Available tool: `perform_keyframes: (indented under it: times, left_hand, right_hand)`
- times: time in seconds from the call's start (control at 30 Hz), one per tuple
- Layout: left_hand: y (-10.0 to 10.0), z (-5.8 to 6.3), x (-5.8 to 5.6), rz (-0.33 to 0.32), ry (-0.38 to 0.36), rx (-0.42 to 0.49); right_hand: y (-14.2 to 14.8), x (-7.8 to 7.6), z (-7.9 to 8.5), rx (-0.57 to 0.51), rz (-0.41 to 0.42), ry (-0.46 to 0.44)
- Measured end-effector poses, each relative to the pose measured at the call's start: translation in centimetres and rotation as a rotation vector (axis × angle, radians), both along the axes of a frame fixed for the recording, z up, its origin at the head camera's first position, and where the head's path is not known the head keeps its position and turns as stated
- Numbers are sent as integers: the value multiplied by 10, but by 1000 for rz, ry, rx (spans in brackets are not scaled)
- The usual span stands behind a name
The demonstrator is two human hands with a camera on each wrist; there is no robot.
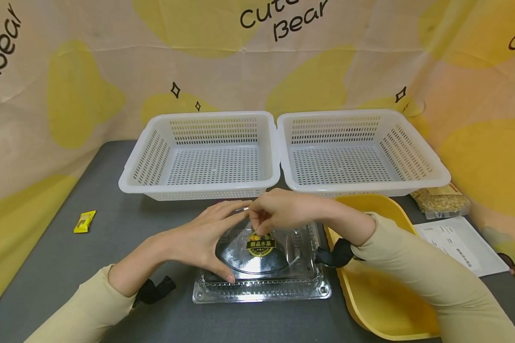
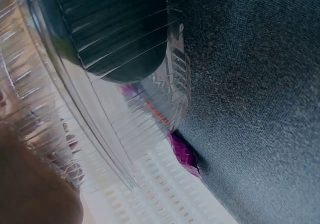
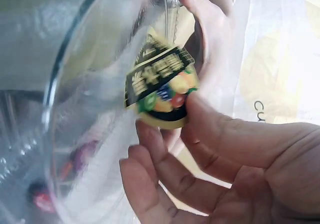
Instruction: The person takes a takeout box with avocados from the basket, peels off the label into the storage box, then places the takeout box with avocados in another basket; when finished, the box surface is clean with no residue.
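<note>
A clear plastic fruit box [image 1: 262, 288] with a domed lid lies on the dark table. On the dome is a black-and-gold sticker [image 1: 261, 244] with fruit pictures. My right hand [image 1: 279, 209] pinches the edge of this sticker [image 3: 160, 86] between thumb and fingertips. Spread across the lid's left side, my left hand [image 1: 201, 238] rests on it, fingers extended to the far side and thumb near the front rim. The left wrist view shows the box's ribbed side wall [image 2: 115, 119] close up, with a dark rounded shape seen through it.
Two white perforated baskets [image 1: 210, 187] [image 1: 365, 186] stand behind the box. A yellow tray [image 1: 354, 305] lies right, under my right forearm. Farther right are a bag of kernels [image 1: 442, 202] and a white labelled packet [image 1: 455, 243]. A small yellow packet [image 1: 84, 222] lies left; a purple wrapper [image 2: 184, 154] lies behind the box.
</note>
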State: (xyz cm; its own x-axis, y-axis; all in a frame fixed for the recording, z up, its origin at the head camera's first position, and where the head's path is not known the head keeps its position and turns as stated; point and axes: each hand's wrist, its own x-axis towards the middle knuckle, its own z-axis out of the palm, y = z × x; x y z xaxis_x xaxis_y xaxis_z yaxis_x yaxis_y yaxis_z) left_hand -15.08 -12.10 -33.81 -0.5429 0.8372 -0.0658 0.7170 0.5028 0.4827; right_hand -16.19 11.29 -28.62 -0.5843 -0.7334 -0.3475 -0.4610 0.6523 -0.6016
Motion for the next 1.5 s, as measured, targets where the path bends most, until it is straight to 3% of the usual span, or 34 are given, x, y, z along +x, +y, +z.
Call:
perform_keyframes:
  times: [0.4,0.67,0.83,1.07,1.5]
  left_hand:
    - [1,-1,0,3,-5,-10]
    - [2,-1,0,-2,12,0]
    - [2,-2,1,-6,31,0]
    - [1,-3,0,-2,34,-4]
    - [0,-1,0,-5,42,-6]
  right_hand:
    - [28,-1,-1,-140,-35,-60]
    - [70,0,3,-217,-70,-109]
    - [106,3,5,-183,-79,-136]
    - [146,11,3,-52,-120,-141]
    - [178,9,-38,45,-167,-165]
